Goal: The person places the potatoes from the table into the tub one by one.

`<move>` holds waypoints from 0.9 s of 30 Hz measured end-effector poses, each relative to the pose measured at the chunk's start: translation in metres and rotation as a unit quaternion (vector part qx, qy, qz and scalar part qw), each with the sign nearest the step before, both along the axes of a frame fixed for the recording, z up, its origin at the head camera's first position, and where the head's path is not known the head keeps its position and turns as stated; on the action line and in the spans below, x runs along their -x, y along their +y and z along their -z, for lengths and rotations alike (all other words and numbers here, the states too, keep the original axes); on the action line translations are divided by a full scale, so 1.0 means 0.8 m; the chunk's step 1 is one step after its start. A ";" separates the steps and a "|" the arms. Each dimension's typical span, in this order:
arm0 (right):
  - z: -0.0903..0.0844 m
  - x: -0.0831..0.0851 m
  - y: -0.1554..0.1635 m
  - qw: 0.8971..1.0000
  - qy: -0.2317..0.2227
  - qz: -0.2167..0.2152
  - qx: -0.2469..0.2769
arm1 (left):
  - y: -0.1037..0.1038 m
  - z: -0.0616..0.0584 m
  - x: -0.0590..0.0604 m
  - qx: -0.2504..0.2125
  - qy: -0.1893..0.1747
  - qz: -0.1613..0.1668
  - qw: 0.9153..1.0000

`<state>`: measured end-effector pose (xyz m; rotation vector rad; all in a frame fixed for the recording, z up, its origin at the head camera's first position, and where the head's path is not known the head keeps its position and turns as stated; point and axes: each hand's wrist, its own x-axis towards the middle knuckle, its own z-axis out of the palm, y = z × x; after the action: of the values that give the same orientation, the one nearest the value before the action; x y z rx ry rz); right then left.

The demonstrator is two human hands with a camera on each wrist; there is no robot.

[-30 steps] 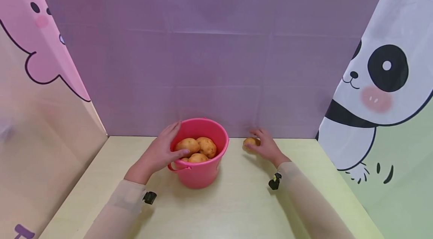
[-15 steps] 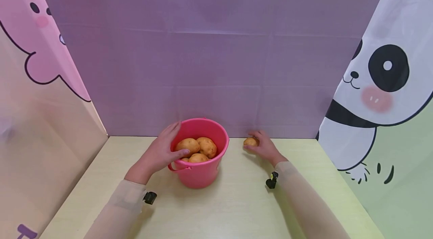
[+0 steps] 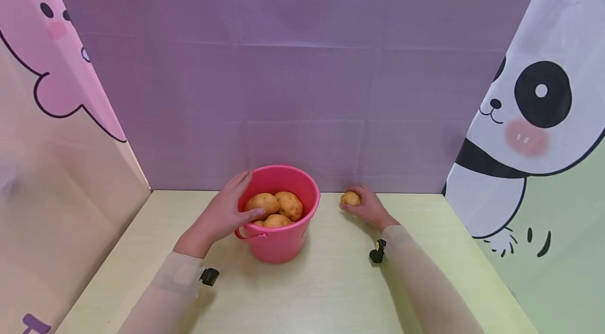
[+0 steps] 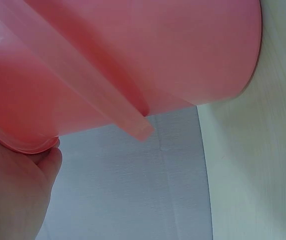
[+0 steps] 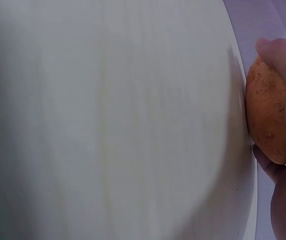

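Head view tells me the right hand [image 3: 371,208] has curled in over the last second; its grip now pinches the loose potato [image 3: 350,198] on the surface [image 3: 331,292] by the purple backdrop. My left hand [image 3: 222,216] stays wrapped on the pink bucket [image 3: 279,242] rim, steadying it; the pickup looks ready.

The head view looks forward and down over both hands; each wrist view sits close at its hand, sharing the table [image 3: 307,286].
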<state>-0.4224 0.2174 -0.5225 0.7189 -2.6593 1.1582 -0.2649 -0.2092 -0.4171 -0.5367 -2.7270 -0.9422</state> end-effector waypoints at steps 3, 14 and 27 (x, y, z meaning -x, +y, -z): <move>-0.001 -0.002 -0.002 1.000 -0.002 0.007 -0.003 | -0.001 0.001 0.000 0.000 0.004 -0.001 1.000; 0.000 -0.005 -0.005 0.998 -0.031 0.040 0.025 | -0.001 0.004 -0.001 -0.004 0.004 -0.002 1.000; -0.033 -0.013 -0.013 0.999 -0.019 0.009 0.043 | 0.000 0.000 -0.003 -0.006 -0.004 -0.003 1.000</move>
<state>-0.4123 0.2067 -0.4964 0.6630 -2.6228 1.2841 -0.2624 -0.2089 -0.4174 -0.5235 -2.7265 -0.9598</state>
